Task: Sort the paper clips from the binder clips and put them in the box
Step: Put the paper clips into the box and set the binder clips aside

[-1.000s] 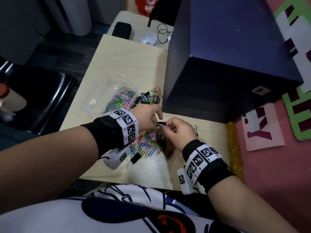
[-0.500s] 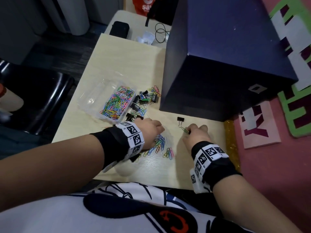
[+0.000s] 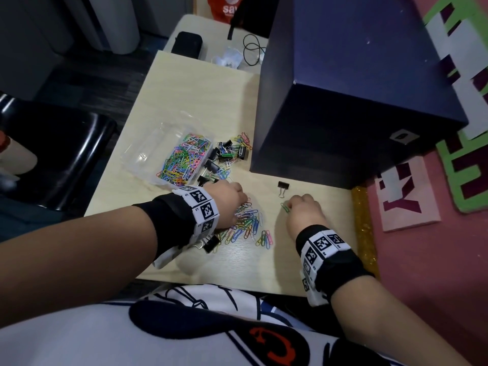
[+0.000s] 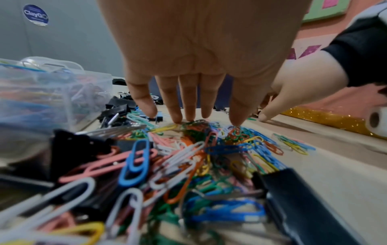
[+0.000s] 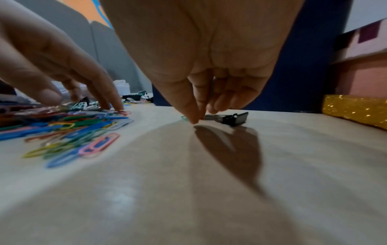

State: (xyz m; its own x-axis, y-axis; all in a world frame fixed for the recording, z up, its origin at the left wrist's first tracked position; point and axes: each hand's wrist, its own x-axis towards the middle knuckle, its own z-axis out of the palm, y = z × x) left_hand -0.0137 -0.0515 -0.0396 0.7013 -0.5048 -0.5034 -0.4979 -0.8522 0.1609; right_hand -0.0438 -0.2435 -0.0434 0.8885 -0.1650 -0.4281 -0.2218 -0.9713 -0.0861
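Head view: both hands are now down on the table (image 3: 200,83), whereas 1 s ago they were raised together over the pile, working on one clip between them. That pair is now separated. A lone black binder clip (image 3: 283,186) lies near the table's right edge, just in front of the dark blue box (image 3: 343,143), and the right hand (image 3: 303,215) pinches a green paper clip (image 3: 285,207) against the wood just beside it. In the right wrist view the thumb and fingertips (image 5: 193,120) are narrow, closed on that clip.

The left hand (image 3: 227,204) rests with straight fingers (image 4: 189,106) spread on the loose pile of coloured paper clips (image 3: 248,223) near the front edge; it holds nothing.

The clear plastic box (image 3: 148,151), approx. mid-table at the left, already has many paper clips inside. More binder clips (image 3: 227,154) lie mixed with paper clips between it & the blue box.

My judgement: one untangling is done, the green clip goes to the clear box next; much sorting remains.
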